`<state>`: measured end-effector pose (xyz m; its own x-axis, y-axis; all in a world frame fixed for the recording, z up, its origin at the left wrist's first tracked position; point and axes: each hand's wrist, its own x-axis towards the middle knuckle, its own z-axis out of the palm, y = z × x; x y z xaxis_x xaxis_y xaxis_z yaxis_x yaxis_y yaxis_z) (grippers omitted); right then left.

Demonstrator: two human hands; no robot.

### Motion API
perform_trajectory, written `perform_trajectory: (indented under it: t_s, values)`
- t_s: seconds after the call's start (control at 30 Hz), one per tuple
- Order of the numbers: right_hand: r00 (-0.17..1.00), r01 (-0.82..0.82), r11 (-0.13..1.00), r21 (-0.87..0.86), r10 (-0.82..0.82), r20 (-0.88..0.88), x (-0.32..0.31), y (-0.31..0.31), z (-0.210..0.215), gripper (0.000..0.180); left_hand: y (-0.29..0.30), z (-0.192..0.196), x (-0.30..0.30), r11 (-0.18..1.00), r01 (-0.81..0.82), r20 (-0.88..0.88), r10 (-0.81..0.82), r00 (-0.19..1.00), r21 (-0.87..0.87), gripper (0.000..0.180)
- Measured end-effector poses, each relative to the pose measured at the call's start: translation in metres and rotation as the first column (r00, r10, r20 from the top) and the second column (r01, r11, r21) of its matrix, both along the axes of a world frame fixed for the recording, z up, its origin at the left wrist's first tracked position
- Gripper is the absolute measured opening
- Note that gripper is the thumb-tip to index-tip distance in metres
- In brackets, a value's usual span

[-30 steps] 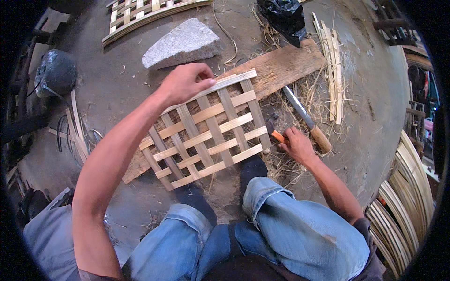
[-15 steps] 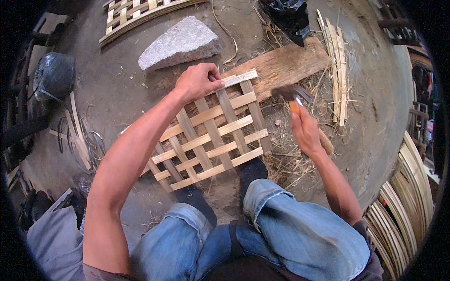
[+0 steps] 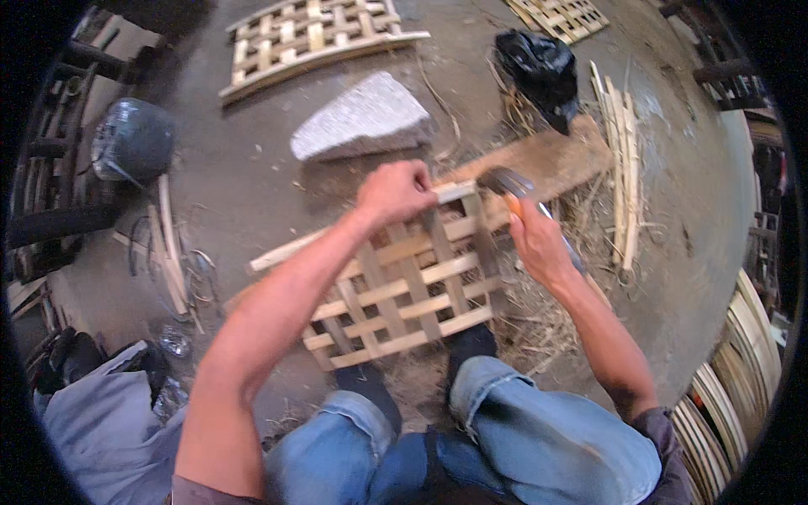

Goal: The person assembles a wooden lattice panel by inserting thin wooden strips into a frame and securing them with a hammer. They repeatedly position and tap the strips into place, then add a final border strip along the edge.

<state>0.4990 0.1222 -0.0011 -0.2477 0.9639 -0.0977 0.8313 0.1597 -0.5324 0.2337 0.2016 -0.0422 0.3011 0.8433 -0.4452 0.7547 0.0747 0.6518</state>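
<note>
A woven lattice panel of pale wooden strips [image 3: 449,270] leans in front of my feet, its upper part over a flat wooden board [image 3: 555,164]. Along its top runs a long slat, with my left hand [image 3: 396,194] closed on that edge near the right end. My right hand [image 3: 543,244] grips a hammer [image 3: 508,183] by its handle, partly orange near the head. The hammer's dark metal head is beside the panel's top right corner; whether it touches is unclear. My fingers hide part of the top edge, and the panel is slightly blurred.
Beyond the board lies a pale rough stone block [image 3: 362,118]. Two more lattice panels [image 3: 324,65] are farther off. A black plastic bag [image 3: 539,71] and long thin strips [image 3: 623,160] lie to the right, with shavings around. Curved slats [image 3: 741,362] are stacked at far right.
The hammer has moved left, to the panel's top right corner. My left hand still holds the top edge. The whole view has shifted, so more of the far floor shows.
</note>
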Motion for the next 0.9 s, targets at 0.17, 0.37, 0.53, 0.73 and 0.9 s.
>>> perform_trajectory:
  t_s: [0.17,0.37,0.53,0.73,0.9]
  values:
    - [0.999,-0.034,0.997,0.065,0.036,-0.019,-0.005,0.004,0.002,0.017,-0.001,0.009,0.005,1.0,-0.007,-0.021,0.006,1.0,-0.018,0.04]
    - [0.999,-0.035,0.999,-0.008,0.035,0.027,-0.009,0.006,0.011,0.02,0.001,0.003,0.003,0.999,-0.021,-0.074,0.024,0.997,0.047,0.051]
    - [0.982,-0.183,0.983,0.034,0.181,0.055,-0.004,0.019,0.019,0.023,0.001,0.008,0.007,0.998,-0.006,-0.134,-0.002,0.991,-0.056,0.063]
    - [0.964,-0.24,0.971,-0.014,0.239,0.112,-0.014,0.028,0.038,0.02,0.0,0.007,0.003,0.994,-0.011,-0.113,-0.002,0.994,-0.113,0.063]
    - [0.932,-0.207,0.967,-0.146,0.241,0.272,-0.008,0.039,0.035,0.02,0.004,0.003,0.004,0.995,0.019,-0.112,-0.03,0.993,-0.098,0.064]
